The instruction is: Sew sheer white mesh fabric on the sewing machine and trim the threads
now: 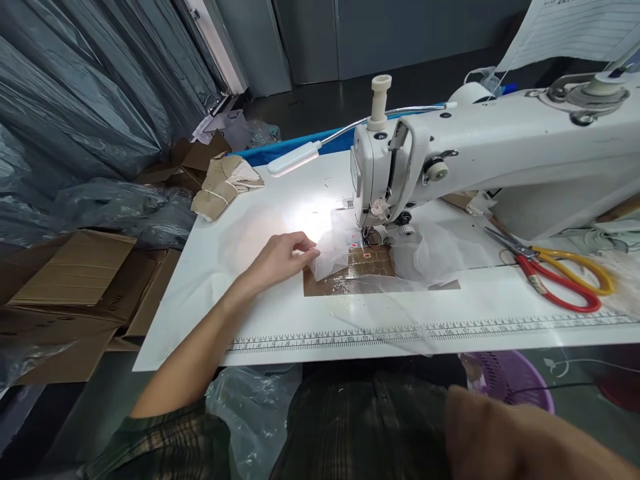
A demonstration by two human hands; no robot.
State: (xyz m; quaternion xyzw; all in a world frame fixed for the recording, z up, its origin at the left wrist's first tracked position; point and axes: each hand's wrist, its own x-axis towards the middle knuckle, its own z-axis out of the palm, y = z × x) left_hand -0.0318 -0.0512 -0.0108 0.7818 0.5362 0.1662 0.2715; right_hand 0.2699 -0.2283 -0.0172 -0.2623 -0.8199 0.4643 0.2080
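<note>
Thumb and fingers of my left hand (pixel 287 257) are closed in a pinch on the edge of thin, see-through white fabric (pixel 330 257), just left of the needle area of a white sewing machine (pixel 383 173). More of the sheer fabric (pixel 425 253) lies bunched to the right of the presser foot. Under it a brown taped patch (pixel 370 263) shows on the tabletop. My right hand (pixel 475 427) is low at the right, in front of the table edge and close to my body. It is smeared by motion, and its fingers cannot be made out.
Scissors (pixel 555 270) with red and yellow handles lie at the right. A printed ruler (pixel 350 339) runs along the front edge of the white table (pixel 200 333). A lit lamp (pixel 295 159) hangs low, near a tied fabric bundle (pixel 223 187). Cardboard boxes (pixel 75 273) stand left.
</note>
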